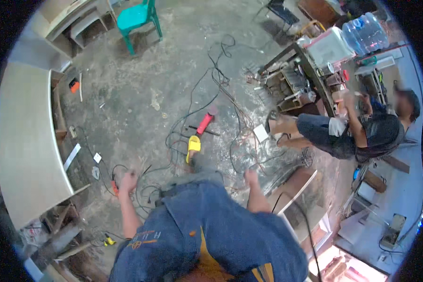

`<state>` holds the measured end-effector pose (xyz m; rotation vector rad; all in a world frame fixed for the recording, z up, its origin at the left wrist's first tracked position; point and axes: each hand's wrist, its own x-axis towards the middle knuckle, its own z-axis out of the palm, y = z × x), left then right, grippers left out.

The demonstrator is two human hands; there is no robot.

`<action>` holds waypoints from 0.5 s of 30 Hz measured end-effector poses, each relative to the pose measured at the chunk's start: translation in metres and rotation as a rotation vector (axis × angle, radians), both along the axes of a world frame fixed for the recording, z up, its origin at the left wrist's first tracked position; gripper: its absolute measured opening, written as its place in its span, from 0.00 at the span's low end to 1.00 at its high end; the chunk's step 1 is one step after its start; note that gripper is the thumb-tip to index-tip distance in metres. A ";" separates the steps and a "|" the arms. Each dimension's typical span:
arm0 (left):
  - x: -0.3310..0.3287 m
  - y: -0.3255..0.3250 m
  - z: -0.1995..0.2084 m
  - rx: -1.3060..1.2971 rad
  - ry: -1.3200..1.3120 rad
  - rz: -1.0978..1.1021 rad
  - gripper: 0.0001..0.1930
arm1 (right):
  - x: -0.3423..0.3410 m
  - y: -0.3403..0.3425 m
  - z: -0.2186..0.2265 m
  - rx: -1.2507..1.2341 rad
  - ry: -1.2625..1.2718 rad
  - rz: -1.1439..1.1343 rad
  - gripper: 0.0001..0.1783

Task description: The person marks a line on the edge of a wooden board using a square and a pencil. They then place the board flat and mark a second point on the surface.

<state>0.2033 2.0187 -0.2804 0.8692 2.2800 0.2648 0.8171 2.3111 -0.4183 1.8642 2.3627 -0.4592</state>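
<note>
My left hand (128, 181) is lowered at my left side with its fingers curled. A dark cable and an orange-red object (114, 188) show beside it; what the fingers hold, if anything, is hard to make out. On my right, my right hand (251, 177) hangs in a loose fist, and nothing sticks out of it. One foot in a yellow slipper (194, 143) shows ahead of my blue shirt. Just beyond the slipper, a red power tool (205, 123) resembling an angle grinder lies on the concrete floor.
Tangled cables (216, 75) cross the floor. A large pale panel (30, 141) stands left; a green plastic chair (135, 21) is at far left. At right, another person (357, 131) sits by a cluttered workbench (315, 75). A pale board unit (298, 192) is near my right hand.
</note>
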 end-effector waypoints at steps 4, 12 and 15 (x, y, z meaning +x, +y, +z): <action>0.032 0.017 -0.012 0.227 -0.490 0.642 0.16 | -0.138 0.218 0.082 -0.088 0.196 -0.115 0.24; -0.036 0.041 -0.040 -0.133 -0.412 0.437 0.15 | -0.396 0.411 0.165 -0.229 0.802 -0.161 0.19; -0.131 0.103 -0.042 -0.184 -0.403 0.344 0.15 | -0.413 0.427 0.101 -0.177 0.704 0.005 0.18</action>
